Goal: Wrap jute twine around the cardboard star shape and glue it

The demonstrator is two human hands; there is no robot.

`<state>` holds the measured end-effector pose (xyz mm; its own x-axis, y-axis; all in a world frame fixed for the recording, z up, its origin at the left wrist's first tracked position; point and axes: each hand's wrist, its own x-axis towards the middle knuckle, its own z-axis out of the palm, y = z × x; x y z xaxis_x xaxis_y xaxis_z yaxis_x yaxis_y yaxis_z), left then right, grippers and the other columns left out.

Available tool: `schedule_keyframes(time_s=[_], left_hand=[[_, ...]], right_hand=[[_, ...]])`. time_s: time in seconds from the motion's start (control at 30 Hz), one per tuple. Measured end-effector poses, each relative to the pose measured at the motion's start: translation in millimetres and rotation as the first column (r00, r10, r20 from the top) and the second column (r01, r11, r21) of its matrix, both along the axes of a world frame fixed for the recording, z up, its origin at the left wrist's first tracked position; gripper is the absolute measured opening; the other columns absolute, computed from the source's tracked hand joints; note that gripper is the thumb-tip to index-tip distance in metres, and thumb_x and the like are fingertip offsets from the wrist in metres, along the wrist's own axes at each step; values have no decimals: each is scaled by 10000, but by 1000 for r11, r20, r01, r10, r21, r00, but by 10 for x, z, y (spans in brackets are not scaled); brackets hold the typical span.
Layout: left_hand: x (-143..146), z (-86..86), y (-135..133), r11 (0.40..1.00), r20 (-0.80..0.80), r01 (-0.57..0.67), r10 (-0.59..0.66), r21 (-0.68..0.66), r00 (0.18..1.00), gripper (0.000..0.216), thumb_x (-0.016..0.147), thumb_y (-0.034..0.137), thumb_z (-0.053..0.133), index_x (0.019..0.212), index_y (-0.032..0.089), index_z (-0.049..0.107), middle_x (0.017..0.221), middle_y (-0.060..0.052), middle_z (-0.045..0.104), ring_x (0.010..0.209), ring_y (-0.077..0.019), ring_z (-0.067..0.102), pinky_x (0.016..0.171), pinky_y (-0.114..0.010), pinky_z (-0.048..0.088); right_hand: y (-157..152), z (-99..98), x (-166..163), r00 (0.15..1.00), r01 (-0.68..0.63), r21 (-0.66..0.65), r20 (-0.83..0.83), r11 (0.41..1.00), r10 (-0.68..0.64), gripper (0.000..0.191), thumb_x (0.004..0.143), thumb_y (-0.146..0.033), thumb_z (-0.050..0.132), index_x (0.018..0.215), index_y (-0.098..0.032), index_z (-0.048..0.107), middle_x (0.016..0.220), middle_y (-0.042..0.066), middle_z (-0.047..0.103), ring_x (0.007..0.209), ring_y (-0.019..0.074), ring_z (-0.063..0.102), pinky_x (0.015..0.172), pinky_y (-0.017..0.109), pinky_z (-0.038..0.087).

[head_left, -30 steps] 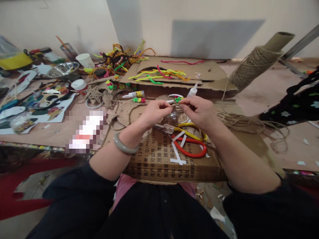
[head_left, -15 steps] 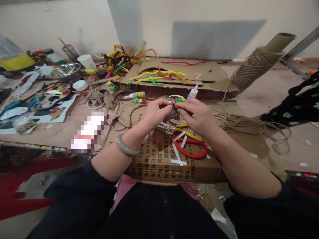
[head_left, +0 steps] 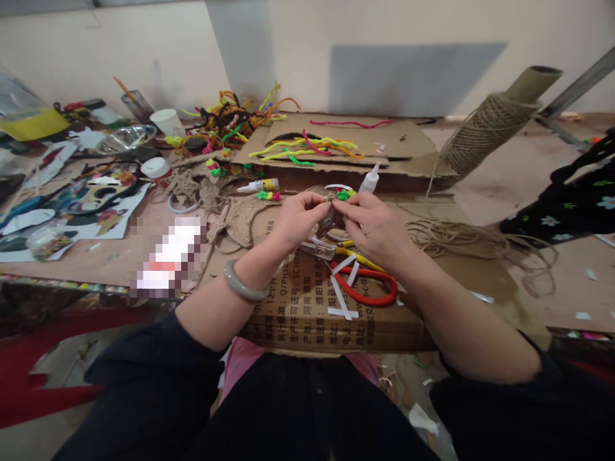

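Note:
At the centre, my left hand and my right hand meet fingertip to fingertip. Each pinches a small brown strand, apparently jute twine; its ends are hidden by the fingers. Under them lies a coiled twine piece with a white rim, partly covered, and a green, red and yellow trim beside the fingertips. Just behind my right hand stands a white glue bottle. Below the hands rest red-handled scissors, a yellow-handled tool and white paper strips on a printed cardboard box.
A crescent twine piece and a yellow-labelled glue tube lie to the left. Colourful fuzzy stems sit on cardboard behind. At right are loose twine and a twine-wrapped tube. Masks, a white cup and jars crowd the left.
My right hand has shifted slightly left and down, its fingertips closer to my left hand's. Both hands keep their pinch. The view has moved slightly.

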<state>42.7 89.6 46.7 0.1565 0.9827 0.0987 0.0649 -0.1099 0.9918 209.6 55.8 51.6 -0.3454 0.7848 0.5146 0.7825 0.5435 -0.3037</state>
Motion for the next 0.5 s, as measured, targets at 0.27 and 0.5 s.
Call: schedule_keyframes(time_s=[0.27, 0.5], left_hand=[[5, 4, -6, 1000, -24, 0, 1, 11, 1000, 98, 705, 230, 681, 731, 135, 672, 670, 2, 643, 599, -77, 521, 590, -219, 419], [3, 25, -5, 999, -49, -42, 42, -5, 998, 90, 659, 230, 666, 687, 146, 653, 610, 20, 579, 555, -72, 461, 535, -222, 358]], right_hand=[[-8, 68, 4, 989, -59, -203, -144, 977, 30, 396, 891, -181, 429, 1142, -173, 736, 1005, 110, 738, 894, 221, 663, 816, 363, 520], [29, 91, 17, 886, -230, -420, -464, 878, 10, 349, 855, -229, 493, 1091, -183, 746, 879, 40, 760, 726, 155, 660, 690, 302, 522]])
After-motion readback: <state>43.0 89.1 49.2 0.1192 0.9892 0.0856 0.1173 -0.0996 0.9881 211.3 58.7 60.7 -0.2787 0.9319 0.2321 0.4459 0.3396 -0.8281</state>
